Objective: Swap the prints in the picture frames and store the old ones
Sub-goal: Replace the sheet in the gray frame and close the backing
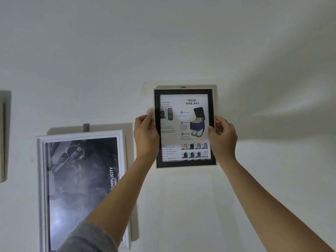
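Left hand (pixel 146 135): raised, gripping the left edge of the black picture frame (pixel 185 164) about midway up, fingers curled at the edge.

Right hand (pixel 222 137): raised to the same level, gripping the frame's right edge. The thumb lies on the front face and the fingers wrap round the side. Both forearms reach upward. A grey sleeve (pixel 91 237) covers the left upper arm at the lower edge of view.

Black picture frame: held between the two hands, upright in portrait position, front facing the camera, high against the white wall (pixel 254 51). It casts a shadow on the wall around its top and right sides. A small hook (pixel 183 87) shows just above the top edge. Whether the frame hangs on it cannot be told.

Print (pixel 192 106): inside the black frame, a white sheet headed "TRAVEL SHOE BAG", with a blue bag pictured at centre right and rows of small bag images along the bottom.

White picture frame (pixel 80 133): on the wall below and to the left, well apart from the black frame, beneath a grey hanger (pixel 86 127). It holds a dark poster (pixel 81 179) with the word "SIMPLICITY" running vertically. The left forearm crosses its lower right corner.

A pale object (pixel 2 135) sits at the far left edge, too cropped to identify.
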The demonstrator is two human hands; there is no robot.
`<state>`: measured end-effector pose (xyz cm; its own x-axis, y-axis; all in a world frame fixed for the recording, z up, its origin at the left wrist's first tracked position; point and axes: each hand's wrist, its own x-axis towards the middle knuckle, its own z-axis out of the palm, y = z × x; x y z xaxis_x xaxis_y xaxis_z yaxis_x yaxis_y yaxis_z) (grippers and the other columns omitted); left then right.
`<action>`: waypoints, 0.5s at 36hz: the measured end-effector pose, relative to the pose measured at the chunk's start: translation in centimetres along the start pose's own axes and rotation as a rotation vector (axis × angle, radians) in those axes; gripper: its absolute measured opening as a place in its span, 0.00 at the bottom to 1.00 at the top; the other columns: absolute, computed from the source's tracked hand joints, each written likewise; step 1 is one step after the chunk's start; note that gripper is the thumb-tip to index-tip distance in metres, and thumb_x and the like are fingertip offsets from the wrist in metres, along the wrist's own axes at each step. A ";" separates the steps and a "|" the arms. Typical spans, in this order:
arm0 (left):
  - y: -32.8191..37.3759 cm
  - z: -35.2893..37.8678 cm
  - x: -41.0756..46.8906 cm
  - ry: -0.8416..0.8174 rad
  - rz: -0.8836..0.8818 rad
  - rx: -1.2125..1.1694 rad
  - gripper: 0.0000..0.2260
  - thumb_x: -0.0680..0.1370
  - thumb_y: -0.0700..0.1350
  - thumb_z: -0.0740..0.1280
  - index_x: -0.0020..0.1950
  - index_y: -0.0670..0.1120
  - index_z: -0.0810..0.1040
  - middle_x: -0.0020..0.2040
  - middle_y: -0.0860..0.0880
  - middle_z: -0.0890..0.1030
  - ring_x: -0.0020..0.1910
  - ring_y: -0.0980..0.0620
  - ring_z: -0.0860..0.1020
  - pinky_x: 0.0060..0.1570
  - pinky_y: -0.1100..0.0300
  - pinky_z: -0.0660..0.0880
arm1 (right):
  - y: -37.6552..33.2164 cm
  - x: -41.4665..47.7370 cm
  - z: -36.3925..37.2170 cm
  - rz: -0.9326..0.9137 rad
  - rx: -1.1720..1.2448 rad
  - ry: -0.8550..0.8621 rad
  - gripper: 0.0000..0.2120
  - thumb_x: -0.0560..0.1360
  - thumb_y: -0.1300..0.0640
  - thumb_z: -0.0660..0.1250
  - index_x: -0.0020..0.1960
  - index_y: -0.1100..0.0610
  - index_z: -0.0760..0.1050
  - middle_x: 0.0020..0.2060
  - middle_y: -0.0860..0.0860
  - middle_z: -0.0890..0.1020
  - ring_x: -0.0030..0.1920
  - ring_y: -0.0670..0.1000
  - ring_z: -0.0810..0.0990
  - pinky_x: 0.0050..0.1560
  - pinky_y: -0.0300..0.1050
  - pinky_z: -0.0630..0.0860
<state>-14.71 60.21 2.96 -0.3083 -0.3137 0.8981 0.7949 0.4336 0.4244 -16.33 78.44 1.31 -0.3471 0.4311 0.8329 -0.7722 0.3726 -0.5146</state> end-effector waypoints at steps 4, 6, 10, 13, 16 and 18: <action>0.0 -0.1 0.1 -0.008 0.016 0.036 0.15 0.80 0.37 0.57 0.66 0.43 0.73 0.53 0.47 0.71 0.52 0.51 0.73 0.42 0.82 0.68 | -0.2 -0.1 -0.1 -0.002 -0.006 0.000 0.17 0.75 0.65 0.63 0.64 0.58 0.72 0.54 0.57 0.74 0.46 0.45 0.73 0.51 0.33 0.69; -0.1 -0.2 0.1 -0.017 0.018 0.052 0.16 0.80 0.36 0.57 0.66 0.43 0.72 0.53 0.47 0.71 0.52 0.51 0.72 0.41 0.82 0.67 | -0.3 -0.1 -0.1 0.002 -0.006 -0.002 0.17 0.75 0.65 0.63 0.63 0.58 0.73 0.54 0.57 0.74 0.46 0.46 0.73 0.53 0.38 0.72; -0.1 -0.4 0.1 -0.019 0.035 0.094 0.17 0.80 0.35 0.57 0.67 0.44 0.72 0.53 0.48 0.71 0.53 0.51 0.73 0.43 0.82 0.67 | -0.3 -0.1 -0.1 0.015 -0.016 -0.005 0.17 0.74 0.65 0.63 0.63 0.58 0.73 0.54 0.58 0.75 0.46 0.47 0.73 0.54 0.39 0.72; -0.1 -0.4 0.0 -0.028 0.034 0.108 0.17 0.80 0.35 0.56 0.67 0.43 0.72 0.54 0.48 0.71 0.52 0.52 0.72 0.42 0.82 0.67 | -0.2 -0.2 -0.2 0.007 -0.037 -0.010 0.16 0.74 0.65 0.63 0.62 0.59 0.73 0.54 0.59 0.75 0.46 0.47 0.73 0.48 0.27 0.70; 0.0 -0.5 0.0 -0.037 0.025 0.106 0.17 0.80 0.36 0.56 0.67 0.45 0.72 0.54 0.49 0.70 0.52 0.54 0.72 0.43 0.80 0.68 | 0.1 -0.1 -0.4 0.008 -0.056 -0.009 0.16 0.74 0.66 0.63 0.61 0.61 0.74 0.54 0.60 0.76 0.46 0.47 0.73 0.40 0.16 0.65; 0.1 -0.6 0.0 -0.044 0.018 0.102 0.17 0.80 0.36 0.56 0.68 0.45 0.71 0.54 0.50 0.70 0.52 0.54 0.71 0.43 0.81 0.67 | 0.2 -0.1 -0.4 0.017 -0.064 -0.018 0.16 0.74 0.66 0.63 0.61 0.60 0.74 0.54 0.60 0.76 0.46 0.46 0.73 0.41 0.18 0.65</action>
<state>-14.36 59.77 2.89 -0.3190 -0.2692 0.9087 0.7436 0.5234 0.4161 -16.20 78.81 1.08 -0.3693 0.4232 0.8273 -0.7309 0.4175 -0.5399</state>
